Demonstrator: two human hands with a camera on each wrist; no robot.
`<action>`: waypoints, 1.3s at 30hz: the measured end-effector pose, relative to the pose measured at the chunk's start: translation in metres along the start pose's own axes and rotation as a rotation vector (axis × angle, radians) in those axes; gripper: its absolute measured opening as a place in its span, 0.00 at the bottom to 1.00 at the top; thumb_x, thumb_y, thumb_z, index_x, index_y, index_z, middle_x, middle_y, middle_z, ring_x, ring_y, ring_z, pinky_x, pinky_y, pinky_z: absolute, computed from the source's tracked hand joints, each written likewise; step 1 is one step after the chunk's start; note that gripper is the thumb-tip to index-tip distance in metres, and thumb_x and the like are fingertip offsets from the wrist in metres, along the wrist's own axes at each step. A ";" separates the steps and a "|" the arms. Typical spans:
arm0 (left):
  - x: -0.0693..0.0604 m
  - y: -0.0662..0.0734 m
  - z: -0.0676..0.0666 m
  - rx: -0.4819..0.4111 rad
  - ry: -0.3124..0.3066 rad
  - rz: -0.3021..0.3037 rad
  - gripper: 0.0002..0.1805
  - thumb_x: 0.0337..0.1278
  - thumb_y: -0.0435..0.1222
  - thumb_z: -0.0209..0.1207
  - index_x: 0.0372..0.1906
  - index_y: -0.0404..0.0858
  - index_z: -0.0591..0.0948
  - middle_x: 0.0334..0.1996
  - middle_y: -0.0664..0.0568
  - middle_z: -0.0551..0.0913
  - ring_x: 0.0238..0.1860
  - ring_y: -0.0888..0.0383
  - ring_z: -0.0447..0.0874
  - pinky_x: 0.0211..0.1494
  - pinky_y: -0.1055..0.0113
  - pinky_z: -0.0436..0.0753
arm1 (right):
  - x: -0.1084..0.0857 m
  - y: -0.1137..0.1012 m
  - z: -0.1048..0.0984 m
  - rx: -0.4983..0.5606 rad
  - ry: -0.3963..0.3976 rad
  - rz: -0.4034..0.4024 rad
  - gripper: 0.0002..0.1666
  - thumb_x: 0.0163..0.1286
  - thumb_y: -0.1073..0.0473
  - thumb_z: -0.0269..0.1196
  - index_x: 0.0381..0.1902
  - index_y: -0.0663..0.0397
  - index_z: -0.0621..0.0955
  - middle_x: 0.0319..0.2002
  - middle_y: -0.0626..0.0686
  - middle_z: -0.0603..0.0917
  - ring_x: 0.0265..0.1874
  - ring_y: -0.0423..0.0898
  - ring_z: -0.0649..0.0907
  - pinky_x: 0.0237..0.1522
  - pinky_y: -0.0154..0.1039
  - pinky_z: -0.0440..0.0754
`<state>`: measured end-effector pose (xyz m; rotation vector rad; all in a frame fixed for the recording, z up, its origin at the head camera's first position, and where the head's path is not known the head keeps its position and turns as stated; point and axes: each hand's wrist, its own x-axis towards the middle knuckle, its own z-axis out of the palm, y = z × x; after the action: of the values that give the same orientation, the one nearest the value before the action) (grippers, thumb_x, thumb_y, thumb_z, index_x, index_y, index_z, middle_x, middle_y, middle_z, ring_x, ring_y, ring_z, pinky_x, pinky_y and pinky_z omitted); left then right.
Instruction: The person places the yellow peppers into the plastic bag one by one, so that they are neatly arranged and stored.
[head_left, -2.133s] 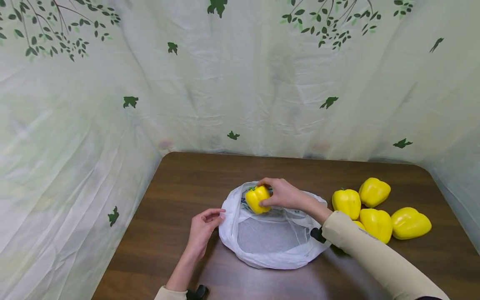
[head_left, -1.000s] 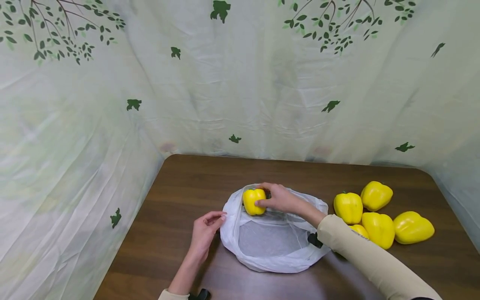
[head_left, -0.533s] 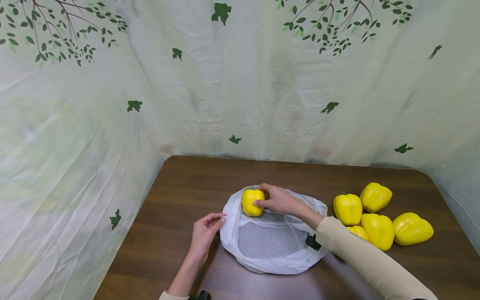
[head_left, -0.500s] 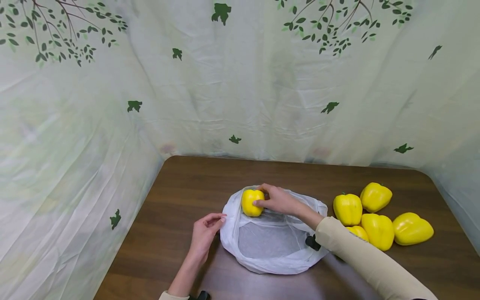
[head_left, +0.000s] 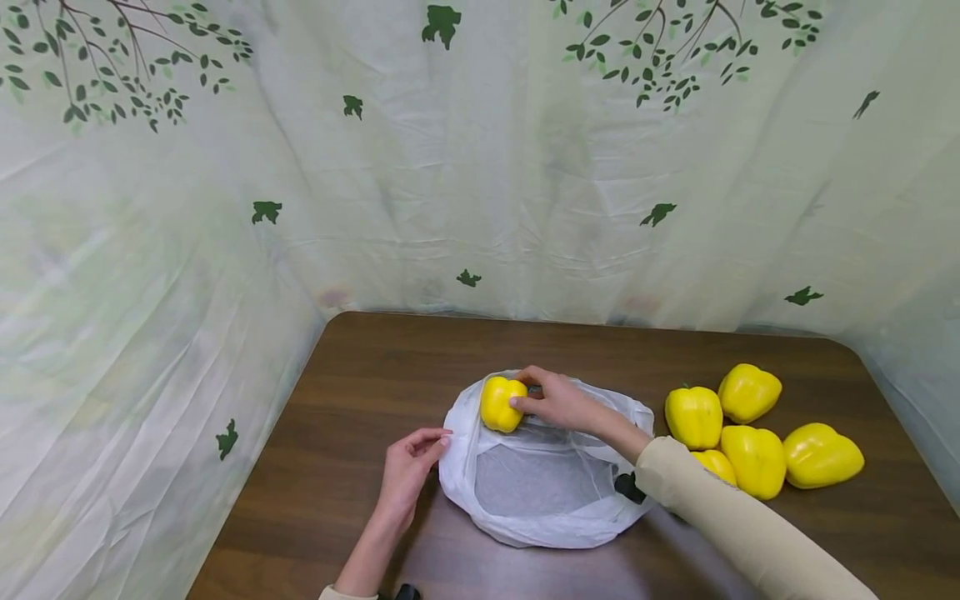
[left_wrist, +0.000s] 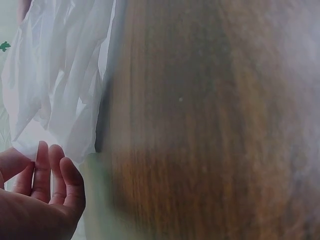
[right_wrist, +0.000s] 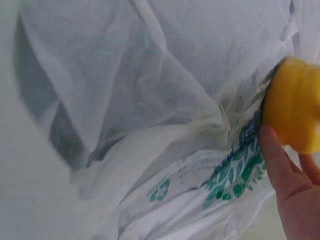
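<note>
A white plastic bag (head_left: 540,529) stands on the table with its mouth spread wide toward the head camera. Inside its far left part is a yellow bell pepper (head_left: 502,405), which my right hand (head_left: 558,402) grips between thumb and fingers. The right wrist view shows the same bell pepper (right_wrist: 295,105) against the bag's wall, near green leaf print. At the bag's left rim, my left hand (head_left: 407,467) pinches the plastic between thumb and fingertips. In the left wrist view the bag (left_wrist: 62,85) hangs in folds above the fingers.
Several more yellow bell peppers (head_left: 753,461) lie grouped on the right of the brown wooden table (head_left: 390,358), partly behind the right sleeve (head_left: 742,517). A pale curtain (head_left: 510,183) with printed leaves encloses the table's back and sides.
My right hand has carried the bell pepper slightly left inside the bag and turned it, hiding its stem. Over the last half second little has moved. My left hand stays at the rim.
</note>
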<state>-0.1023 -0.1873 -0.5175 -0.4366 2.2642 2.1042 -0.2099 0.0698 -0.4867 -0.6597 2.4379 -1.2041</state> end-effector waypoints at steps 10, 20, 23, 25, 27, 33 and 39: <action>0.000 0.001 0.002 0.006 -0.008 -0.012 0.11 0.60 0.34 0.65 0.45 0.34 0.86 0.42 0.44 0.85 0.36 0.51 0.80 0.40 0.68 0.80 | -0.018 0.000 -0.012 0.075 0.018 0.021 0.25 0.69 0.49 0.64 0.60 0.51 0.75 0.58 0.53 0.79 0.53 0.52 0.82 0.51 0.46 0.81; 0.001 0.001 0.007 -0.029 -0.008 0.014 0.10 0.59 0.31 0.65 0.44 0.31 0.86 0.37 0.44 0.85 0.32 0.54 0.80 0.38 0.67 0.79 | -0.038 -0.003 -0.019 0.102 0.047 0.007 0.28 0.70 0.50 0.64 0.64 0.54 0.74 0.59 0.55 0.78 0.55 0.52 0.80 0.51 0.47 0.81; 0.002 0.001 0.008 -0.043 -0.011 0.019 0.11 0.59 0.31 0.65 0.45 0.30 0.85 0.37 0.44 0.86 0.32 0.56 0.80 0.37 0.68 0.78 | -0.046 -0.004 -0.021 0.119 0.063 0.009 0.29 0.70 0.50 0.64 0.64 0.53 0.73 0.60 0.55 0.78 0.56 0.51 0.79 0.52 0.47 0.80; 0.001 0.002 0.008 -0.054 -0.014 0.018 0.11 0.60 0.31 0.64 0.45 0.29 0.85 0.37 0.44 0.86 0.32 0.57 0.80 0.36 0.69 0.78 | -0.052 -0.005 -0.021 0.139 0.083 0.008 0.29 0.70 0.50 0.64 0.65 0.53 0.73 0.61 0.56 0.77 0.57 0.52 0.79 0.53 0.48 0.80; 0.001 0.002 0.008 -0.063 -0.018 0.015 0.12 0.60 0.31 0.65 0.46 0.29 0.85 0.37 0.45 0.86 0.32 0.58 0.80 0.36 0.70 0.77 | -0.057 -0.004 -0.021 0.153 0.107 0.006 0.29 0.70 0.50 0.64 0.65 0.53 0.73 0.62 0.56 0.76 0.58 0.52 0.78 0.53 0.48 0.80; 0.002 0.004 0.008 -0.056 -0.020 -0.020 0.13 0.61 0.31 0.63 0.48 0.29 0.84 0.41 0.44 0.86 0.34 0.58 0.81 0.39 0.70 0.79 | -0.071 -0.003 -0.020 0.205 0.175 0.019 0.29 0.70 0.50 0.64 0.65 0.53 0.73 0.61 0.57 0.76 0.58 0.53 0.78 0.56 0.52 0.77; 0.000 0.004 0.008 -0.066 -0.022 -0.004 0.14 0.61 0.32 0.63 0.49 0.29 0.84 0.43 0.43 0.85 0.38 0.57 0.82 0.43 0.71 0.79 | -0.085 -0.002 -0.018 0.197 0.212 0.024 0.30 0.69 0.50 0.65 0.65 0.50 0.72 0.62 0.57 0.76 0.59 0.56 0.77 0.57 0.51 0.77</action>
<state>-0.1043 -0.1792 -0.5138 -0.4172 2.1862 2.1760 -0.1469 0.1267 -0.4660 -0.4655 2.4406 -1.5505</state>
